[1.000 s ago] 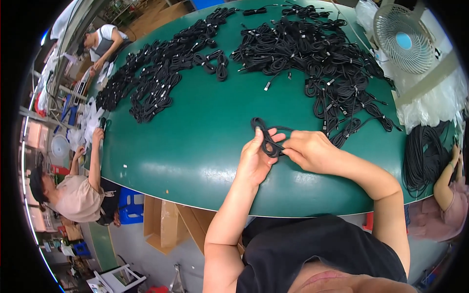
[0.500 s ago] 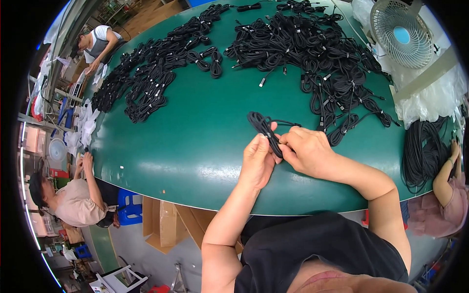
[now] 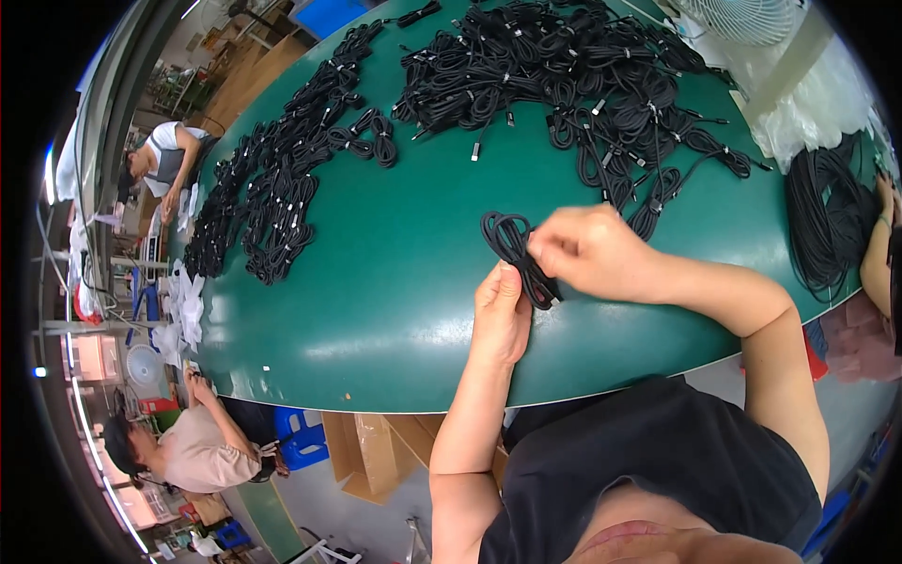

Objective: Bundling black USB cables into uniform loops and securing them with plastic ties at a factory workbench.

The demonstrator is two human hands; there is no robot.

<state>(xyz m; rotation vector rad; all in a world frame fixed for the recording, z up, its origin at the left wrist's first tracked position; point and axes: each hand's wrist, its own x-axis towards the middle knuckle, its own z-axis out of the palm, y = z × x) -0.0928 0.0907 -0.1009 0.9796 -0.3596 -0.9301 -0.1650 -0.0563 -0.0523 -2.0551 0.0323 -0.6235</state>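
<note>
Bright, even overhead light gives a soft sheen on the green counter (image 3: 376,282). Focus is sharp centrally; fisheye bending and black vignette mark the edges.

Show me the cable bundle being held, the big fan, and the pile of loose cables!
cable bundle (image 3: 512,242), head view, on its coiled loops.
fan (image 3: 747,14), head view, on its grille.
pile of loose cables (image 3: 564,66), head view, on its middle.

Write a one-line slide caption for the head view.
Both hands, left hand and right hand, hold a coiled black cable above a green table strewn with cable bundles.
</note>
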